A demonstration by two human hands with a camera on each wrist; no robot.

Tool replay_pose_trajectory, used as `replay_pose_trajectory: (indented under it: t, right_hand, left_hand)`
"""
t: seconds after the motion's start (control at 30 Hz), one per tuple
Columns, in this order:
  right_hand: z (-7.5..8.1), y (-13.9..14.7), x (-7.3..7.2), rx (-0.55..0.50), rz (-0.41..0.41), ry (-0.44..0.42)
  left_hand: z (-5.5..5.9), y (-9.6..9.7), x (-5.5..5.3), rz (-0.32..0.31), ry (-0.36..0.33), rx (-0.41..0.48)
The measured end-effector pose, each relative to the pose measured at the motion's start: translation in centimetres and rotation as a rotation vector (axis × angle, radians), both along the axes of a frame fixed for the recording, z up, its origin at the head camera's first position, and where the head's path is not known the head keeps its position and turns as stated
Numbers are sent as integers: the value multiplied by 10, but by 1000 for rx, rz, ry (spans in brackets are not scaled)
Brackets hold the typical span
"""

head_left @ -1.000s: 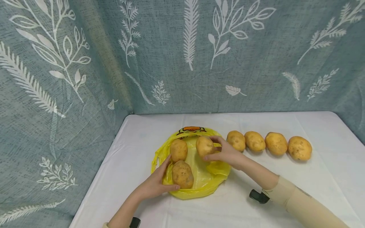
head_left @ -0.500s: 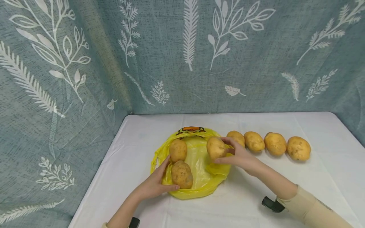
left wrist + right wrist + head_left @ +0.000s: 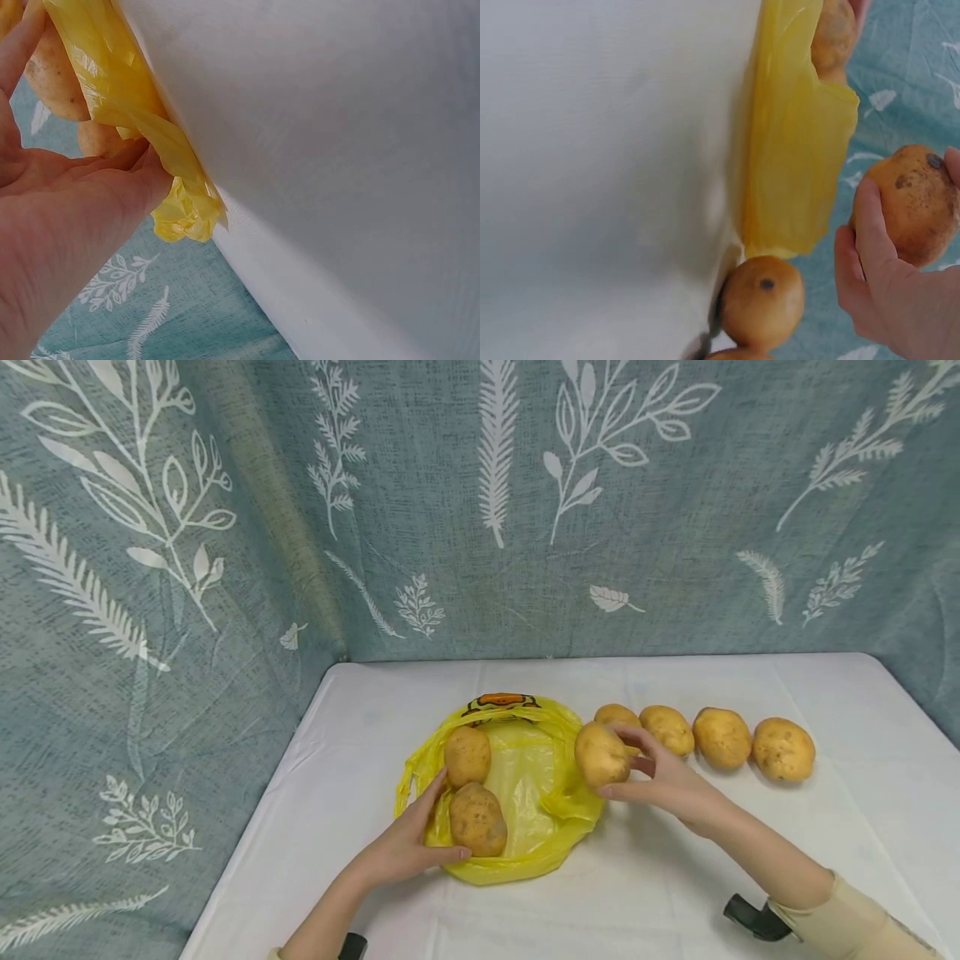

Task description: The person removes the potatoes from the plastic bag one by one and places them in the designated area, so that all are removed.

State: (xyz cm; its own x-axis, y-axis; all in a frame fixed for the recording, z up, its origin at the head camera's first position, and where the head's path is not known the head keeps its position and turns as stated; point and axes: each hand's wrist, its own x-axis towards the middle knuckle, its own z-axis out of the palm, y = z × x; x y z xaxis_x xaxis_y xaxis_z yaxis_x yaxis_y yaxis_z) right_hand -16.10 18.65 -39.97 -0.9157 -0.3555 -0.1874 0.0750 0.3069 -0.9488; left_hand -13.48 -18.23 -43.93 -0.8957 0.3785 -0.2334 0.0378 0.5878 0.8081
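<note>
A yellow plastic bag [image 3: 521, 860] lies with its mouth spread wide, and two potatoes [image 3: 478, 820] sit in its left side. My left hand [image 3: 401, 850] holds the bag's left rim, thumb near the lower potato; in the left wrist view the yellow plastic covers some fingertips. My right hand [image 3: 667, 781] grips another potato [image 3: 600, 756] above the bag's right rim. The right wrist view shows that held potato [image 3: 911, 202] raised off the table, fingers and thumb round it.
A row of several potatoes [image 3: 722, 739] runs along the back right of the white-covered table [image 3: 675, 893]. The row's leftmost potato [image 3: 617, 716] is partly hidden by the held one. A patterned blue-green curtain [image 3: 435, 527] hangs behind and to the left.
My right hand has carried its potato rightward, from over the inside of the bag to its right rim. The left hand and the bag look nearly unmoved.
</note>
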Motion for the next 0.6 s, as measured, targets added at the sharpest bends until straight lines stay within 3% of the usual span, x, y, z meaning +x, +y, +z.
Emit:
replay_pose_trajectory:
  t: [0.27,0.6]
  right_hand:
    - [-2,15,6,60,-25,6]
    - [-6,28,13,47,-38,7]
  left_hand:
    - [0,0,0,2,-3,-1]
    - [-2,-2,-1,-7,2,6]
